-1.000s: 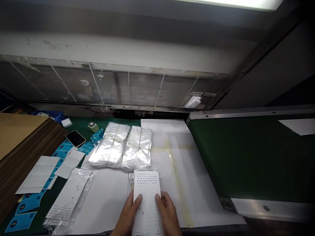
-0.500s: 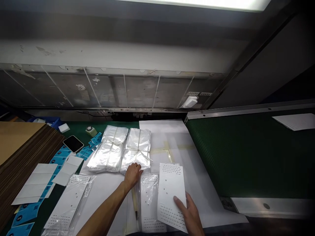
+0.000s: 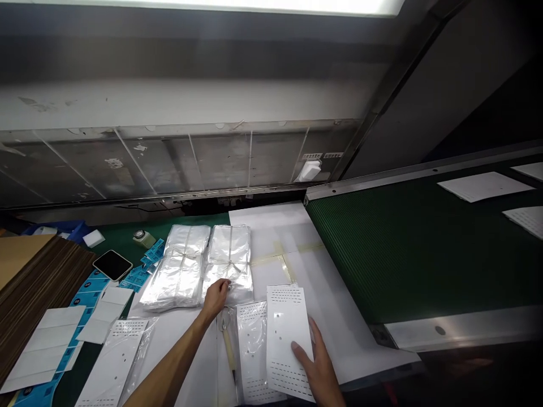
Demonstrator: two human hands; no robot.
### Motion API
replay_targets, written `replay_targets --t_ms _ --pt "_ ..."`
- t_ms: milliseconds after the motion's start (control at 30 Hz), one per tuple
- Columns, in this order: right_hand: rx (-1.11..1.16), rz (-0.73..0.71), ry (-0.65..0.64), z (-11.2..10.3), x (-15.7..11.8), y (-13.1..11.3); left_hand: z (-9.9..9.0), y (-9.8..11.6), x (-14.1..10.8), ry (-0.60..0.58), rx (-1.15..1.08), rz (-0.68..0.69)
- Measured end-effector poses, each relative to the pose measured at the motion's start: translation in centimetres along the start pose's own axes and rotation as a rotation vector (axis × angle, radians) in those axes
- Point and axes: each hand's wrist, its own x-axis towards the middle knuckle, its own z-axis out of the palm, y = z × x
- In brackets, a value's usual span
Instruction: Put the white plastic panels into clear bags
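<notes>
My left hand is closed at the lower edge of the right-hand bundle of clear plastic bags, fingertips pinched on its film. A second tied bundle lies beside it. In my right hand is a white perforated card, thumb on its face and fingers behind its right edge. Just left of the card lies a bagged white card. A thin tool with a pale handle rests next to that. Another bagged card is at the lower left.
A green conveyor belt on the right carries white cards. At the left are a brown cardboard stack, a phone, blue labels, folded white papers and a small bottle.
The view has turned right, showing more cards on the belt. My left hand's fingers have drawn together at the bag bundle. My right hand still holds the card.
</notes>
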Motion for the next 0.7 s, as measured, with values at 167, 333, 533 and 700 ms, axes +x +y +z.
replay_targets --t_ms 167,333,533,700 --pt "-0.191 -0.042 -0.180 0.8 1.3 -0.4 -0.8 0.2 -0.3 0.064 -0.250 -0.090" --pt "-0.319 -0.087 -0.253 2.2 1.6 -0.8 -1.6 1.1 -1.1 0.137 -0.513 -0.088" --pt "-0.579 -0.307 -0.284 4.2 1.5 -3.2 -3.5 4.4 -4.6 0.070 -0.801 -0.093" --pt "-0.661 -0.441 -0.296 8.4 1.4 -5.1 -2.7 7.5 -8.7 -0.024 -0.944 -0.116"
